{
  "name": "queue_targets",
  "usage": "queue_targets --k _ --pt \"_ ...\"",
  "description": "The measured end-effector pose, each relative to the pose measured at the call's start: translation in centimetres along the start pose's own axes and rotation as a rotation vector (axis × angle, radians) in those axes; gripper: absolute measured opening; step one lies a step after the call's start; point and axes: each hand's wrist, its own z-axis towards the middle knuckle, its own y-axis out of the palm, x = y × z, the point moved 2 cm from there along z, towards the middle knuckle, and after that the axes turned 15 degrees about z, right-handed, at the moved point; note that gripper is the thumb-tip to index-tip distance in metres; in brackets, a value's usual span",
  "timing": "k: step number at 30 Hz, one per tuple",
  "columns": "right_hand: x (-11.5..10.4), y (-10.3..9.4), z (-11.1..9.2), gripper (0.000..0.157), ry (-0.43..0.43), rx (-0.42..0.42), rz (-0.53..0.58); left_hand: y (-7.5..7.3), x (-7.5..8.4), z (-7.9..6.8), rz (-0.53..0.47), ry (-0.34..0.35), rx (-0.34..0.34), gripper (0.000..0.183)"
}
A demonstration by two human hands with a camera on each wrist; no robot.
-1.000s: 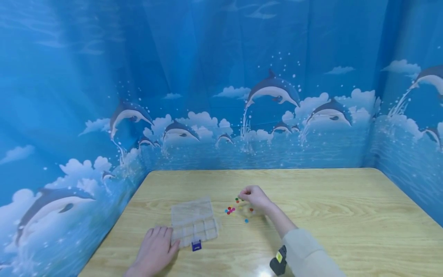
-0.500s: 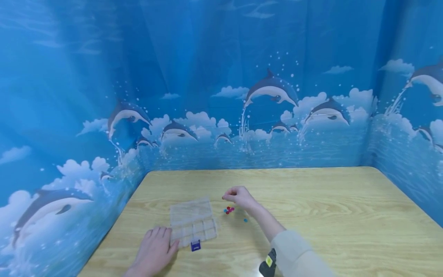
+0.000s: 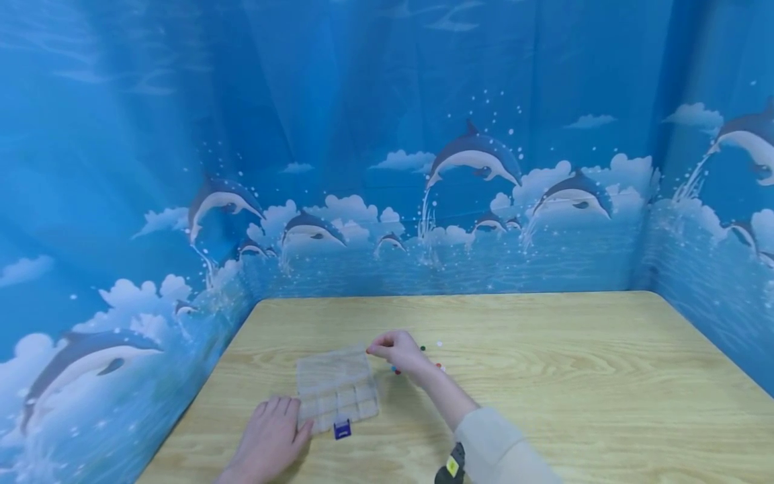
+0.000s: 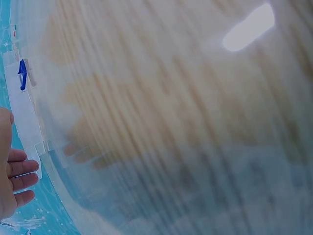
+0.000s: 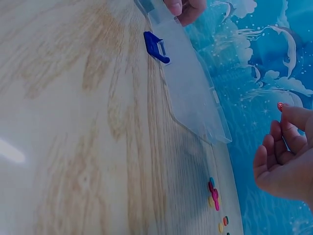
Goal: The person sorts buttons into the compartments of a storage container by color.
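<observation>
An opened clear plastic compartment box (image 3: 335, 373) lies on the table, its gridded part toward the person and a blue latch (image 3: 342, 429) at its front. My left hand (image 3: 272, 430) rests at the box's left edge, fingers extended; they also show in the left wrist view. Above the box's far right corner, my right hand (image 3: 399, 351) pinches a small red round piece (image 5: 280, 106) between thumb and forefinger. Small coloured round pieces (image 5: 214, 195) lie on the table to the right of the box, partly hidden by the right hand and forearm in the head view.
The wood-grain table (image 3: 574, 376) reaches out to both sides. A blue dolphin-print curtain (image 3: 387, 168) stands behind it and along the sides. A black device with a yellow mark (image 3: 450, 464) sits at the right sleeve.
My right hand has moved left from the scattered pieces to the box's far right corner, carrying the red round piece. The left hand and the box stay in place.
</observation>
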Motion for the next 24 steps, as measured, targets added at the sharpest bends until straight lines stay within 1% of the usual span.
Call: queue_targets --k 3,7,17,21,24 --pt "0.1 0.3 0.1 0.015 -0.005 -0.001 -0.002 0.0 0.0 0.0 -0.003 0.003 0.007 0.034" --pt "-0.1 0.9 0.1 0.016 -0.023 -0.022 -0.005 0.0 0.0 0.0 -0.001 0.004 0.013 0.034" --pt "-0.3 2.9 -0.2 0.012 -0.011 -0.038 0.015 -0.3 0.1 0.1 -0.020 -0.006 -0.028 0.031" --pt "-0.3 4.1 -0.2 0.008 -0.027 -0.032 -0.019 -0.2 0.0 0.1 -0.022 -0.012 -0.039 0.032" --pt "-0.4 5.2 -0.3 0.006 -0.058 -0.035 -0.069 -0.2 0.0 0.1 -0.024 -0.016 -0.030 0.032"
